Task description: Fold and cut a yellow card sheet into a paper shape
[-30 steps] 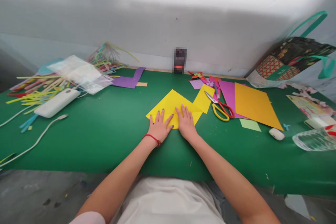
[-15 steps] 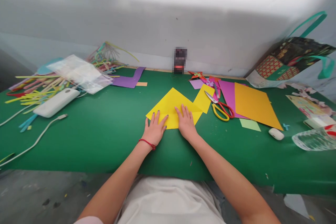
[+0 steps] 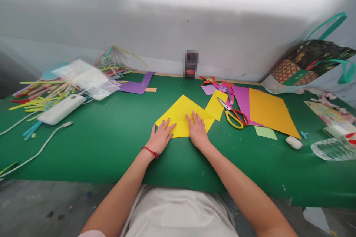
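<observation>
A folded yellow paper triangle (image 3: pixel 182 113) lies on the green table (image 3: pixel 116 137) right in front of me. My left hand (image 3: pixel 160 137) lies flat and open on its near left corner, fingers spread, a red string bracelet on the wrist. My right hand (image 3: pixel 198 131) rests flat and open on the paper's near edge, a little right of the middle. Neither hand holds anything. A smaller yellow sheet (image 3: pixel 217 104) sticks out behind the triangle on the right.
Yellow and red scissors (image 3: pixel 233 114) lie right of the paper, beside pink (image 3: pixel 241 98) and orange sheets (image 3: pixel 269 111). A white power bank (image 3: pixel 61 109) with cable, paper strips (image 3: pixel 44 94) and a plastic bag sit left. A patterned bag (image 3: pixel 306 64) and a plastic bottle (image 3: pixel 332 147) are at right.
My left hand has slid leftward along the paper's near edge, from beside the right hand toward the left corner. My right hand has stayed put.
</observation>
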`<state>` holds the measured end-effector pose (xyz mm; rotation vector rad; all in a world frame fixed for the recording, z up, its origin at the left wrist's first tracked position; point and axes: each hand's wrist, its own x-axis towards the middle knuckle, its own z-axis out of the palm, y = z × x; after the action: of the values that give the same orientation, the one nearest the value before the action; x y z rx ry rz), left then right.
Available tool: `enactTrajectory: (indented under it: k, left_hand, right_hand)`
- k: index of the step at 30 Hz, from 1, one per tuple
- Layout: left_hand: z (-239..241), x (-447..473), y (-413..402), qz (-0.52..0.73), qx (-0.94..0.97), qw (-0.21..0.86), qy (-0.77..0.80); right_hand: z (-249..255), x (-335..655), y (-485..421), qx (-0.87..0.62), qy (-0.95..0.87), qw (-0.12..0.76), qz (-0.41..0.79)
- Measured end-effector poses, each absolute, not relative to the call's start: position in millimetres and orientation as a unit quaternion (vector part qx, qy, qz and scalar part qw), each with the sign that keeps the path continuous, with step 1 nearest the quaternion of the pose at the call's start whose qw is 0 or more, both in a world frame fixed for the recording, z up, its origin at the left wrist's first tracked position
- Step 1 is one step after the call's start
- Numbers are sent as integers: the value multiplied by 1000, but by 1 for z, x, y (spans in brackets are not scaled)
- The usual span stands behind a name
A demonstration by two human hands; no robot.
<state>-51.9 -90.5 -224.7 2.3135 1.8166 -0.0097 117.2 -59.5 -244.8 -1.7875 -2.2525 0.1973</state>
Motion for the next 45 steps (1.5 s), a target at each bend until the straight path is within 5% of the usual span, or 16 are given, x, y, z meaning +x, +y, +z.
enactTrajectory:
  k: [8, 20, 29, 45]
  left_hand:
    - [-190, -35, -55, 23, 861, 110, 496]
    - [-189, 0, 8, -214, 852, 302, 371]
    - [-189, 7, 18, -247, 824, 343, 377]
    - [-188, 17, 23, -325, 831, 299, 338]
  right_hand:
    - [-252, 119, -57, -604, -779, 156, 52]
    - [-247, 119, -58, -613, -774, 145, 69]
    - [-251, 118, -57, -611, -772, 163, 65]
    - [-253, 119, -56, -611, -774, 157, 54]
